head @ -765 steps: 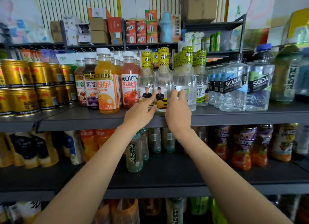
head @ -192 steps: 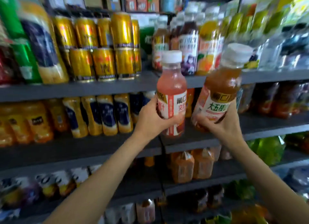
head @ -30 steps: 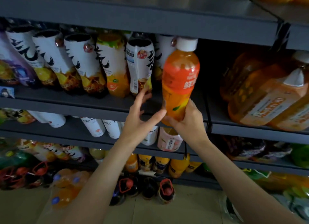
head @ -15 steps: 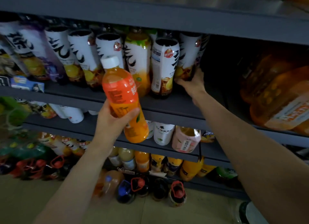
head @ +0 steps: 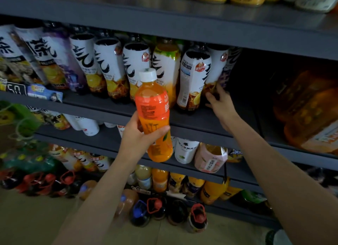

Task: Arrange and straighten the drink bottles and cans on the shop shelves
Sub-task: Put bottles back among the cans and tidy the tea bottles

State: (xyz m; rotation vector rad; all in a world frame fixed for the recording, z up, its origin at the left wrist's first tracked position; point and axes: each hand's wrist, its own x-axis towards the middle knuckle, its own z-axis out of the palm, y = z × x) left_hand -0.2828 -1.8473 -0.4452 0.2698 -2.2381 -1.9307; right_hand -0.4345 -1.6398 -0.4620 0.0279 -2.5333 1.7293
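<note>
The left hand (head: 136, 135) grips an orange bottle (head: 154, 114) with a white cap, held upright in front of the shelf (head: 192, 120). The right hand (head: 220, 103) reaches onto that shelf, fingers touching the base of a white-labelled bottle (head: 216, 69) at the right end of a leaning row. Large orange bottles (head: 309, 107) lie further right.

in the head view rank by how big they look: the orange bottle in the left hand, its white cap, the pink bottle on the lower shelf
1. orange bottle, though it is nearest the camera, which inflates it
2. pink bottle, only partly visible
3. white cap
</note>
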